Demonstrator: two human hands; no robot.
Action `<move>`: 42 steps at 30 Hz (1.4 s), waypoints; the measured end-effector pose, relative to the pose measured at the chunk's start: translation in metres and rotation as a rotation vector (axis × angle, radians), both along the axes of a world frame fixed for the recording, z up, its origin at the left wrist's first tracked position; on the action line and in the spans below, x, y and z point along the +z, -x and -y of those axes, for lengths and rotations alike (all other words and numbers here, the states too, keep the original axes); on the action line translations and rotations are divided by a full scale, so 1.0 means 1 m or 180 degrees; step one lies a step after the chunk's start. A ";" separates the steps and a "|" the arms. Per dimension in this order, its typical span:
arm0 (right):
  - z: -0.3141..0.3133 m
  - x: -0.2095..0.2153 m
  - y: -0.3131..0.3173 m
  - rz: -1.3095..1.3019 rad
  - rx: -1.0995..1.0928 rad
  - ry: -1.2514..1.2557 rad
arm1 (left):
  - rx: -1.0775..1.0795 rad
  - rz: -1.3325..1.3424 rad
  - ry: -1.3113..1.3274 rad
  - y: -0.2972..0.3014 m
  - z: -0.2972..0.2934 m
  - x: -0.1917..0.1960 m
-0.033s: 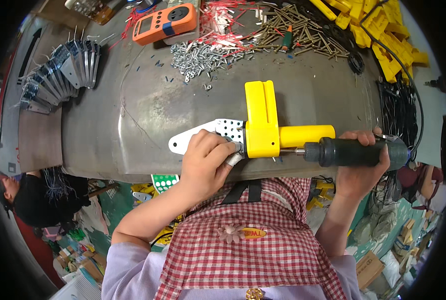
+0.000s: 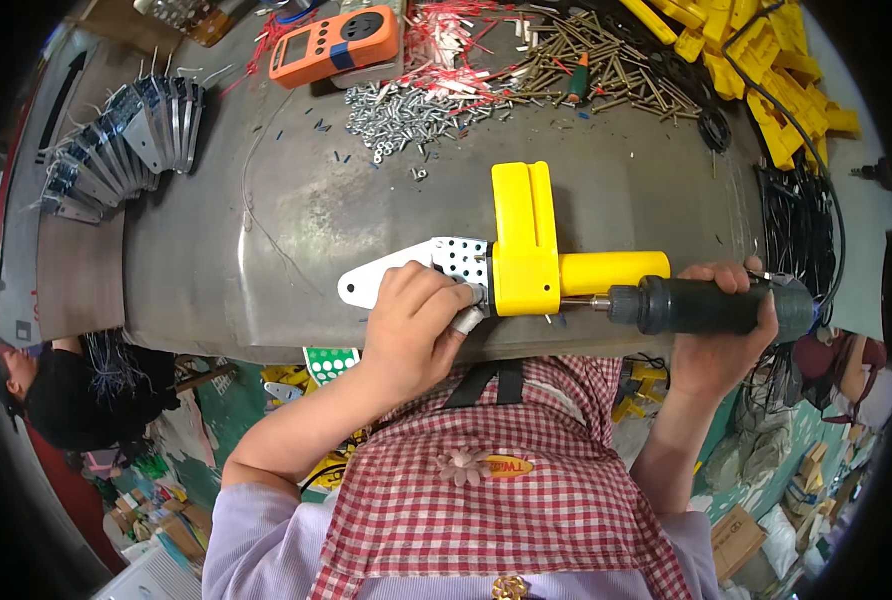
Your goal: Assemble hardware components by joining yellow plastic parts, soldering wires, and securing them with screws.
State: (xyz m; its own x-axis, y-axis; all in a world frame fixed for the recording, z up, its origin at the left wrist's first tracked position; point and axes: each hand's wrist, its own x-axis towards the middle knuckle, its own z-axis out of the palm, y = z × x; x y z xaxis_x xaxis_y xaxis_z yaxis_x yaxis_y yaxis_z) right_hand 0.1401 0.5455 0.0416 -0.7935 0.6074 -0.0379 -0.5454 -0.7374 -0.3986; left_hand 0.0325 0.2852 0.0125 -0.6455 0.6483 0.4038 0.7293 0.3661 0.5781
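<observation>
A yellow plastic housing (image 2: 526,240) lies on the grey metal table (image 2: 266,220) near its front edge. A white perforated metal plate (image 2: 386,278) sticks out of its left side. My left hand (image 2: 411,325) grips the plate where it meets the housing, fingers curled over the joint. My right hand (image 2: 711,345) is wrapped around a dark powered screwdriver (image 2: 711,305) held level. Its bit (image 2: 586,300) points left into the housing's lower right side, just under the yellow handle stub.
At the back of the table sit an orange meter (image 2: 336,45), a heap of silver screws (image 2: 416,110), brass-coloured pins (image 2: 586,60) and stacked yellow parts (image 2: 756,60). Fanned metal plates (image 2: 116,140) lie far left, black cables (image 2: 796,220) right. Another person (image 2: 76,390) crouches lower left.
</observation>
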 end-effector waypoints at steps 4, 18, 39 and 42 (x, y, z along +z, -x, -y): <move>0.003 -0.003 0.003 0.0019 -0.0079 0.0042 | -0.0134 0.0015 -0.0155 0.000 -0.002 0.000; -0.023 0.011 0.015 0.0865 0.0105 -0.0339 | -0.0108 0.0178 0.0076 -0.001 -0.002 0.002; -0.141 0.055 -0.063 0.3123 -0.1115 -0.3260 | -0.0162 -0.0115 0.0182 0.043 -0.015 0.058; -0.053 0.103 -0.019 0.1400 0.0038 -0.2284 | -0.1887 0.1505 -0.0358 0.001 -0.086 0.078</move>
